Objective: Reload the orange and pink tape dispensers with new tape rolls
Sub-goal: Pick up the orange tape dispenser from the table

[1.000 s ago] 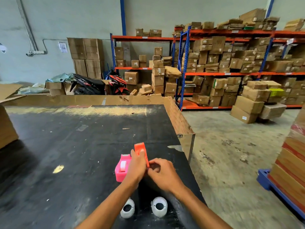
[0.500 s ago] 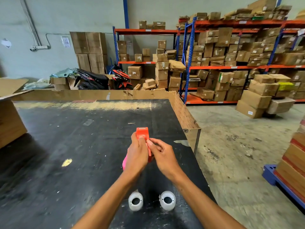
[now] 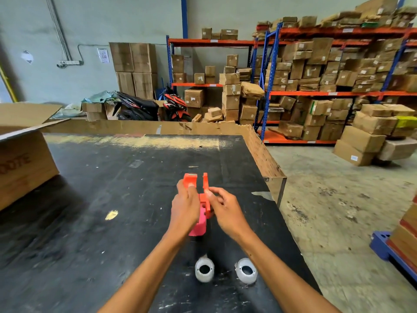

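At the left edge of the frame a cardboard box (image 3: 24, 163) sits on the black table (image 3: 90, 222), its printing only partly readable, something like "OOTE". Just right of centre I hold the orange dispenser (image 3: 204, 195), which half a second ago was still closed and now stands split into two halves. My left hand (image 3: 186, 206) grips one half, my right hand (image 3: 222, 205) pinches the other. The pink dispenser (image 3: 198, 225) lies on the table under my left hand. Two white tape rolls (image 3: 204, 269) sit below, near the bottom edge. The table's right edge runs close beside my right hand, open floor (image 3: 338, 211) beyond.
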